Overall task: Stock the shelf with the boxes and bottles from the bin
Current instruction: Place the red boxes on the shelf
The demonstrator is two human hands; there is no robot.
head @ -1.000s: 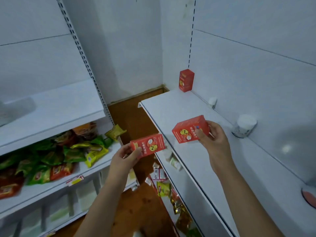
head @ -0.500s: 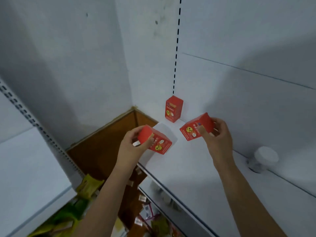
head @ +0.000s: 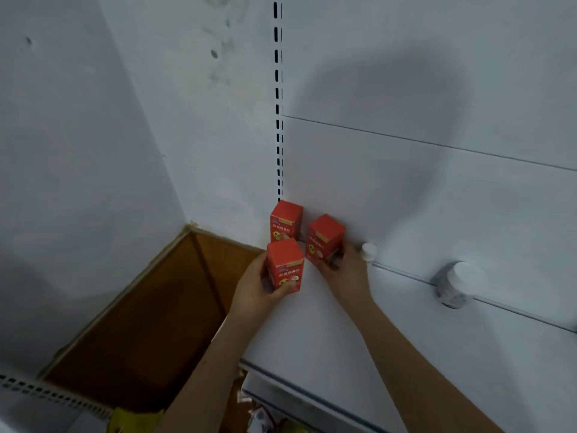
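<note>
One red box [head: 285,220] stands in the back corner of the white shelf [head: 327,332], and two white bottles [head: 456,284] sit along the wall. My left hand [head: 259,289] grips a second red box [head: 285,264] just in front. My right hand [head: 345,271] holds a third box [head: 324,237] beside it. I think more waits in the bin, which I cannot see.

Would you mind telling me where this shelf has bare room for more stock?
Bare shelf runs from the front edge back to the small bottle and large bottle. The far-left corner is crowded: three red boxes, two gripped by the left hand and right hand.
</note>
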